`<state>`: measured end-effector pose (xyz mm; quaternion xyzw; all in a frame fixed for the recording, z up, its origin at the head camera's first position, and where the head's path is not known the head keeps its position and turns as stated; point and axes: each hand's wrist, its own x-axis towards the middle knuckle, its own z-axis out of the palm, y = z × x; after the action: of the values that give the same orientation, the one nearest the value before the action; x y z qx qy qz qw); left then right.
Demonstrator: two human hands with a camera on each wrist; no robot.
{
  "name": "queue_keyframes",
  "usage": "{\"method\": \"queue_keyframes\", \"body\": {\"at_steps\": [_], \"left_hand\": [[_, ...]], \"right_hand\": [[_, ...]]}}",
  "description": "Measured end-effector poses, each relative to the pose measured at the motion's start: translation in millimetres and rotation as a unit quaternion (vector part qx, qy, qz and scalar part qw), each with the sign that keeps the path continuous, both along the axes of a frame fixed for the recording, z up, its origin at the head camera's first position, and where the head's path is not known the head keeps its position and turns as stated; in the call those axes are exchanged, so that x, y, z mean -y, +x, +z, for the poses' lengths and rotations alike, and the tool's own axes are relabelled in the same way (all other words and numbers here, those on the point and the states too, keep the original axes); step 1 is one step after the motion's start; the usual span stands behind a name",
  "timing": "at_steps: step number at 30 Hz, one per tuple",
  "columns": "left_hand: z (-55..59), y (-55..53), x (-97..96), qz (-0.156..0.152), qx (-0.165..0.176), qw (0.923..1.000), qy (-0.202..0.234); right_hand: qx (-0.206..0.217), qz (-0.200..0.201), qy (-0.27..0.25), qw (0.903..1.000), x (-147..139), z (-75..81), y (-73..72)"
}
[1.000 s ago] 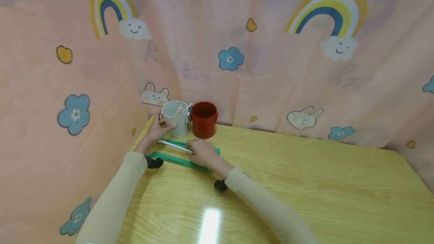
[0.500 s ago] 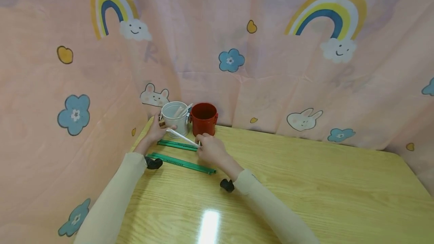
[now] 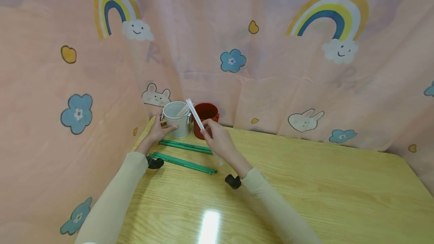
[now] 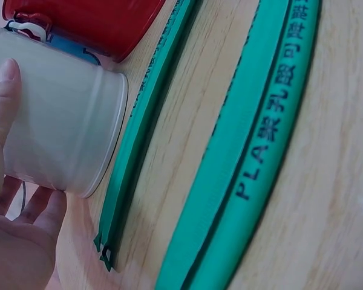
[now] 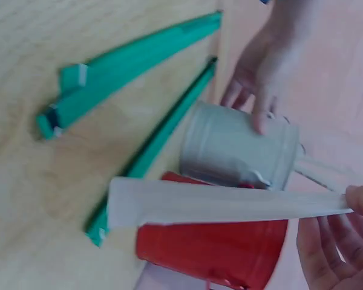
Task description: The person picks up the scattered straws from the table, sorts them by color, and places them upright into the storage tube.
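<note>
My left hand (image 3: 158,130) grips the side of the white bucket (image 3: 184,128), its thumb across the front wall and its fingers on the other side. Pinched between thumb and fingers of my right hand (image 3: 219,138) is a long white paper-wrapped straw (image 3: 195,116). It slants up to the left, its upper end at the white bucket's rim in the head view. Similar white wrapped pieces (image 3: 183,111) stand inside that bucket. The red bucket (image 5: 218,254) stands close beside it, partly behind the straw and my right hand.
Green-wrapped straws with printed lettering lie in front of the buckets: a farther set (image 3: 186,146) and a nearer set (image 3: 184,163). Wood-grain table (image 3: 305,191) extends right. A pink printed curtain (image 3: 264,97) hangs behind and at the left.
My right hand has lifted the white wrapped straw off the table area by the green ones and turned it steeper, up toward the buckets. My left hand stays on the white bucket.
</note>
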<state>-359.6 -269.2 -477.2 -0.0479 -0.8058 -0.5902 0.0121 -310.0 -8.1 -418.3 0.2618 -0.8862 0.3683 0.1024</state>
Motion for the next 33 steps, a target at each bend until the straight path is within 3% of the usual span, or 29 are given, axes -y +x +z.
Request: {"method": "queue_keyframes", "body": {"at_steps": [7,13,25,33], "left_hand": [[1.0,1.5,0.2,-0.003,0.001,1.0,0.009],[1.3,0.5,-0.2,0.004,0.001,1.0,0.003],[-1.7,-1.5,-2.1,-0.006,-0.011,0.9996,0.025],[-3.0,-4.9,0.5,0.004,-0.011,0.9999,0.009]], "right_hand": [[-0.054,0.015,-0.117,0.9916,-5.9,16.2,-8.6],[-0.058,0.017,-0.189,0.9801,-6.0,32.7,-14.4],[-0.081,-0.02,-0.236,0.9681,1.2,53.0,-24.2],[-0.087,-0.04,-0.254,0.9623,10.6,56.0,-35.4]]}}
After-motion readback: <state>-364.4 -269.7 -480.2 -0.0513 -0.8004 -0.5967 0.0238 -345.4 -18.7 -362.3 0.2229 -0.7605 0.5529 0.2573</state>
